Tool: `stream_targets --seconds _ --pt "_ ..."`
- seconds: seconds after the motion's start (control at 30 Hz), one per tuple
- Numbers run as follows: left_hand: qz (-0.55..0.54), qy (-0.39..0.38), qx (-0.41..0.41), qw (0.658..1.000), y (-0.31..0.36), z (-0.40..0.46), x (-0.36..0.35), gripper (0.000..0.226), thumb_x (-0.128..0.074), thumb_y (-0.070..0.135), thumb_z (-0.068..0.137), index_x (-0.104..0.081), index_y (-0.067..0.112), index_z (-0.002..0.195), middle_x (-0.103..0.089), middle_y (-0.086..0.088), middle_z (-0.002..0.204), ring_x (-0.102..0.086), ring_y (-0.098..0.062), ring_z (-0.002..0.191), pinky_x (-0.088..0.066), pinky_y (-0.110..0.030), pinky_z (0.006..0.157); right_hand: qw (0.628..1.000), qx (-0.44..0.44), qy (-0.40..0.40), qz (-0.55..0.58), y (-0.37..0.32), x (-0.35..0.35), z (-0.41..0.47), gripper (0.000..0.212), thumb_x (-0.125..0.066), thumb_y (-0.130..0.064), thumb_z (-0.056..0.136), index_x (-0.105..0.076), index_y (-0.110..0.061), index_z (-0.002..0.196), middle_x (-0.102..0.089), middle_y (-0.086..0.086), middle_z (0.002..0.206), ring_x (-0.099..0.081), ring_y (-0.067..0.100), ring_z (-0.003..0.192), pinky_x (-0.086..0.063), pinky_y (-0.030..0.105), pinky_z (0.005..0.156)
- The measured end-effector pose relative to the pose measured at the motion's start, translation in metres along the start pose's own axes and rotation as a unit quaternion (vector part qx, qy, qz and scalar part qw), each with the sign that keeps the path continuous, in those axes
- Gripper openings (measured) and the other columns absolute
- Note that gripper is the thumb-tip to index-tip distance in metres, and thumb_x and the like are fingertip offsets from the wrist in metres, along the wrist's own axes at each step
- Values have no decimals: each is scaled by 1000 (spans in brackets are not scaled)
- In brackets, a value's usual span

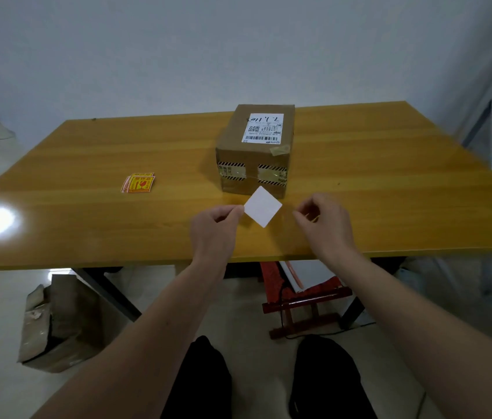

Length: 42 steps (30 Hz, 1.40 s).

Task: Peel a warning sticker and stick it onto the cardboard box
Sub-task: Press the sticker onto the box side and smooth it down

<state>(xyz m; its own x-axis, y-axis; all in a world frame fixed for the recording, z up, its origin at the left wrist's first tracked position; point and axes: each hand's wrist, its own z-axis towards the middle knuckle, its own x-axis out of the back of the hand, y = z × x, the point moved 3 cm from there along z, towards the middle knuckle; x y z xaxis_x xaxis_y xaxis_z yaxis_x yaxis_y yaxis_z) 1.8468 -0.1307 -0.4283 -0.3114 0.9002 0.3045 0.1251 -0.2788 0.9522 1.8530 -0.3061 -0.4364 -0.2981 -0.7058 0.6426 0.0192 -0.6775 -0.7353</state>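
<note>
Our left hand (pixel 216 220) pinches one corner of a white square sticker (pixel 263 206), blank side toward us, held above the table (pixel 87 164) near its front edge. Our right hand (pixel 321 216) is curled just right of the sticker, fingertips together; we cannot tell whether it holds anything. The box (pixel 255 152) stands just behind, toward the back edge. A sticker stack (pixel 138 182) lies well left.

A plain packing or mailroom space. A labelled cardboard box (pixel 255 149) sits on the bare wooden table (pixel 87 213). A torn carton (pixel 57 322) lies on the floor, near left.
</note>
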Motion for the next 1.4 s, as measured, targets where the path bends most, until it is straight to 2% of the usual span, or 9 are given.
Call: stream_targets --seconds 0.13,0.3,0.6,0.73,0.9,0.97,1.2,1.3,1.4 --pt "-3 -1 -13 1000 3 -8 7 17 -65 24 86 -74 14 97 -59 21 71 -52 5 68 -36 -10 56 997 78 -12 -4 -23 -8 -20 11 -66 -19 85 -57 -20 79 -55 -5 85 -51 11 78 -48 29 69" --pt "-24 0 -13 1000 8 -22 19 24 -65 18 82 -61 21 59 -54 8 55 -44 -3 53 -36 -18 51 990 139 -14 -7 -39 -22 -42 16 -73 -24 79 -61 -15 86 -55 -4 89 -49 10 82 -48 30 69" --pt "-61 -11 -19 998 6 -36 33 28 -64 19 84 -54 16 58 -45 6 53 -38 -6 50 -33 -19 48 986 159 11 -47 -60 -24 -57 6 -64 -21 86 -64 -14 85 -56 -2 90 -45 8 84 -41 25 68" --pt "-124 -28 -2 992 4 -39 37 39 -50 44 92 -69 14 76 -56 4 71 -47 -2 60 -39 -19 58 990 17 -9 142 -63 -14 -52 8 -68 -16 84 -66 -15 77 -62 1 82 -54 11 76 -48 29 73" --pt "-95 -30 32 994 -7 -37 42 25 -54 29 94 -66 15 110 -63 7 91 -56 -7 88 -43 -23 76 930 -142 -57 335 -58 -9 -54 12 -67 -14 86 -68 -17 74 -60 -2 72 -50 10 68 -47 27 68" --pt "-99 -45 35 993 -8 -40 42 23 -57 28 92 -67 17 110 -63 11 90 -57 -9 95 -44 -25 82 919 -157 -67 356 -58 -10 -56 15 -66 -13 87 -67 -17 73 -59 -1 72 -49 11 66 -47 26 64" --pt "-133 -42 29 990 -6 -40 34 16 -70 17 83 -71 15 99 -68 8 87 -62 -7 85 -42 -13 70 896 -191 -67 396 -52 -14 -58 10 -68 -13 85 -68 -16 76 -60 0 72 -51 12 68 -47 25 61" --pt "-130 -39 12 991 -3 -37 29 7 -70 16 83 -70 20 88 -68 10 83 -62 -7 82 -44 -14 70 913 -189 -40 360 -47 -15 -55 5 -67 -16 86 -69 -17 90 -60 -2 78 -52 12 71 -45 25 62" --pt "-137 -26 5 990 -1 -28 25 7 -69 16 83 -70 18 90 -70 7 85 -62 -6 79 -45 -15 69 917 -194 -3 347 -42 -15 -48 19 -64 -21 88 -62 -17 107 -57 0 84 -52 12 72 -46 24 61"
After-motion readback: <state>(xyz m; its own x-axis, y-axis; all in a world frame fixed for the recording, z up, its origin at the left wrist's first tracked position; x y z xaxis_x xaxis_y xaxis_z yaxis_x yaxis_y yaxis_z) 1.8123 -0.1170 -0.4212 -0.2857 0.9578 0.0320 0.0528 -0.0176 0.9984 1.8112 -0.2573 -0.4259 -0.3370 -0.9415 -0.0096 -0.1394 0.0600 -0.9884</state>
